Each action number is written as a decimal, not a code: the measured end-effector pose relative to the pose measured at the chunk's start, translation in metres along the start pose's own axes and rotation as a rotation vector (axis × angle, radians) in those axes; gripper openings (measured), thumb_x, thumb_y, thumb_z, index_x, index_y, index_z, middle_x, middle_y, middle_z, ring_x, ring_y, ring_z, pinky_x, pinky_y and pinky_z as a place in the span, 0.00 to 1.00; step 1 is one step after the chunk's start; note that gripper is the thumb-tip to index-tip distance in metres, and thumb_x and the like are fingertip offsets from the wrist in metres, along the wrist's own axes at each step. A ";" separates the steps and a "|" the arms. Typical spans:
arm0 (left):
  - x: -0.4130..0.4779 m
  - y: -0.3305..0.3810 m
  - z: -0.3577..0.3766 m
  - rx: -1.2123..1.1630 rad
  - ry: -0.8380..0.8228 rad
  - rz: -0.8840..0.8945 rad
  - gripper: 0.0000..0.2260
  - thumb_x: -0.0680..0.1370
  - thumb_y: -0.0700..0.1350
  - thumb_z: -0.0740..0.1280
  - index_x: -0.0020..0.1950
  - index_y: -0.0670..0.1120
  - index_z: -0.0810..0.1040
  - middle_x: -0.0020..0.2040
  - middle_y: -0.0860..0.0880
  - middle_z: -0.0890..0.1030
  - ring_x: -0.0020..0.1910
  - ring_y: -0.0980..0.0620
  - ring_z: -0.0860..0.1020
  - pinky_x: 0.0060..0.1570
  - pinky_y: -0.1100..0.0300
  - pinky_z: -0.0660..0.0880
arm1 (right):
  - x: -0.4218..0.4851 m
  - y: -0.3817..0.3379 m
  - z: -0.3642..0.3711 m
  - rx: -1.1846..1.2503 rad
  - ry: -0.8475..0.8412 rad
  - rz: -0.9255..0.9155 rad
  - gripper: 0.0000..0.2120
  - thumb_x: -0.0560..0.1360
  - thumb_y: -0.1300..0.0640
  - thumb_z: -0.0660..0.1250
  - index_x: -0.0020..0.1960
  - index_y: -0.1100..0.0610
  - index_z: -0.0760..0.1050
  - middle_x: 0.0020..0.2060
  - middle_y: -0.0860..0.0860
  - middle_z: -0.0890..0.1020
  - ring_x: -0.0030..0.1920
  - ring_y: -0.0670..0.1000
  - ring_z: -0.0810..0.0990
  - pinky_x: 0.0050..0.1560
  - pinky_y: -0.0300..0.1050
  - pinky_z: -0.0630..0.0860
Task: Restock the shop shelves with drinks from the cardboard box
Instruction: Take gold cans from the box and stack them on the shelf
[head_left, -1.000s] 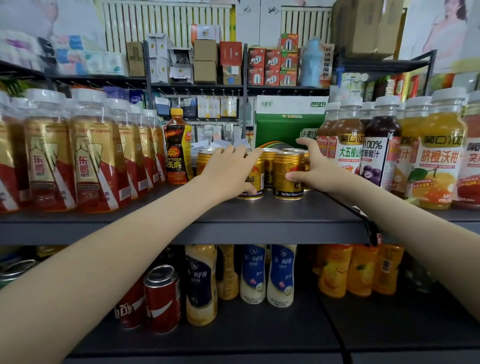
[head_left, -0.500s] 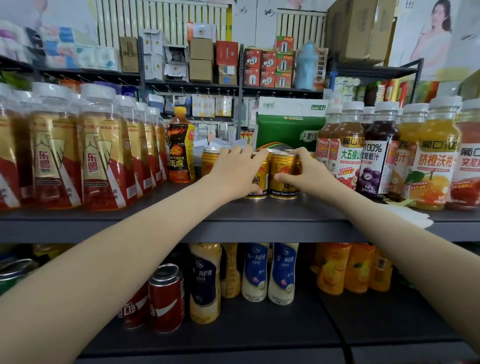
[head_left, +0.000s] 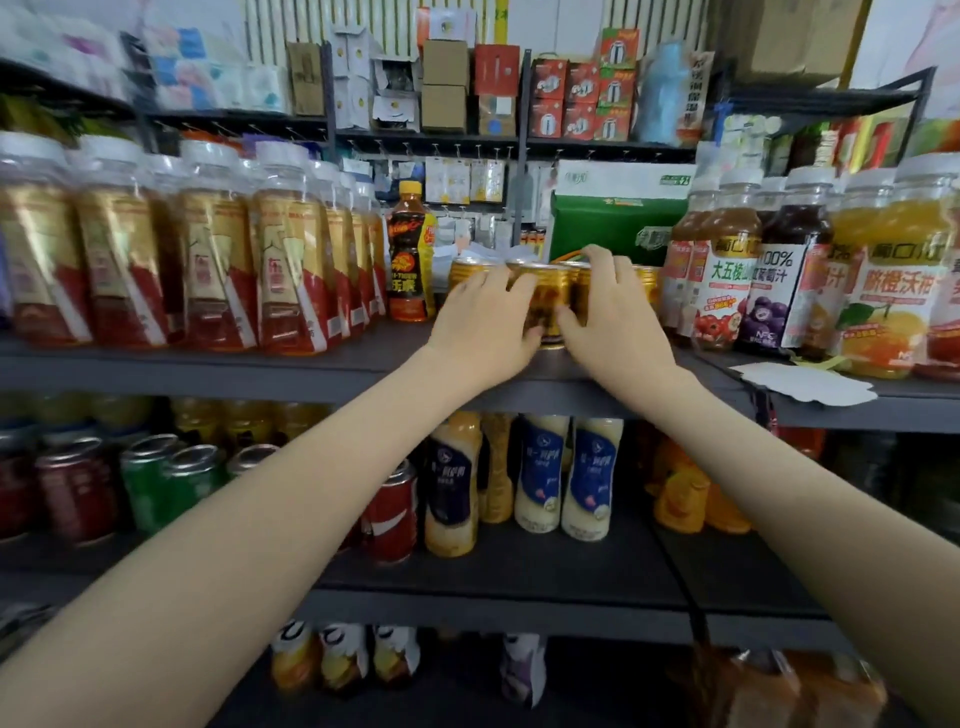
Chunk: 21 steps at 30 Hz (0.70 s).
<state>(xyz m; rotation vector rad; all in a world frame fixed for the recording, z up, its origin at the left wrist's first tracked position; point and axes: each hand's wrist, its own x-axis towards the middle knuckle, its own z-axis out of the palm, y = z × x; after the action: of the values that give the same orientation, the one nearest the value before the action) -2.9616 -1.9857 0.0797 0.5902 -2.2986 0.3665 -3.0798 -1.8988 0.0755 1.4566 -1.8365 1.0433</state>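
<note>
Fingers (head_left: 501, 283) of both hands curl around one gold can (head_left: 543, 306) on the upper shelf (head_left: 311, 366), left hand (head_left: 480, 325) and right hand (head_left: 608, 312) pressing its sides. More gold cans crowd behind, an orange-capped bottle (head_left: 410, 254) left, juice bottles (head_left: 727, 270) right. Both arms reach forward, outstretched.

Both bare arms reach forward and upward, converging toward the middle of the view — the left forearm running up from the lower left, the right from the lower right. The left hand (head_left: 480, 325) is turned back-up with its fingers spread and curled forward, thumb on the inner side. The right hand (head_left: 613, 312) mirrors it, palm facing inward, fingers arched over and forward, thumb pointing toward the left hand. The two hands sit close together, thumbs nearly meeting — wrists roughly level, both slightly bent, elbows out of view
</note>
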 end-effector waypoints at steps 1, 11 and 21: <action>-0.016 0.000 -0.007 -0.024 0.027 -0.026 0.22 0.78 0.50 0.63 0.70 0.44 0.68 0.65 0.43 0.73 0.64 0.43 0.71 0.59 0.51 0.69 | -0.010 -0.014 0.000 0.042 0.015 -0.049 0.25 0.76 0.59 0.64 0.70 0.63 0.63 0.62 0.59 0.71 0.62 0.57 0.70 0.59 0.44 0.68; -0.303 -0.031 -0.066 -0.029 -0.091 -0.594 0.17 0.77 0.43 0.63 0.66 0.42 0.71 0.57 0.44 0.76 0.54 0.45 0.76 0.44 0.55 0.72 | -0.179 -0.187 0.077 0.555 -0.445 -0.419 0.13 0.77 0.61 0.63 0.61 0.60 0.72 0.54 0.54 0.75 0.57 0.53 0.73 0.56 0.41 0.68; -0.598 -0.111 -0.150 0.208 -0.415 -1.260 0.19 0.79 0.49 0.60 0.69 0.45 0.66 0.61 0.44 0.74 0.58 0.43 0.75 0.50 0.51 0.74 | -0.356 -0.417 0.183 0.734 -0.997 -0.691 0.14 0.80 0.56 0.59 0.64 0.57 0.69 0.58 0.53 0.73 0.53 0.53 0.76 0.42 0.40 0.68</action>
<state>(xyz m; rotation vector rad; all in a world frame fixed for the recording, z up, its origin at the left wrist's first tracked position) -2.4390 -1.8342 -0.2308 2.1637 -1.7611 -0.1647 -2.5820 -1.9090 -0.2181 3.1712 -1.2155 0.6597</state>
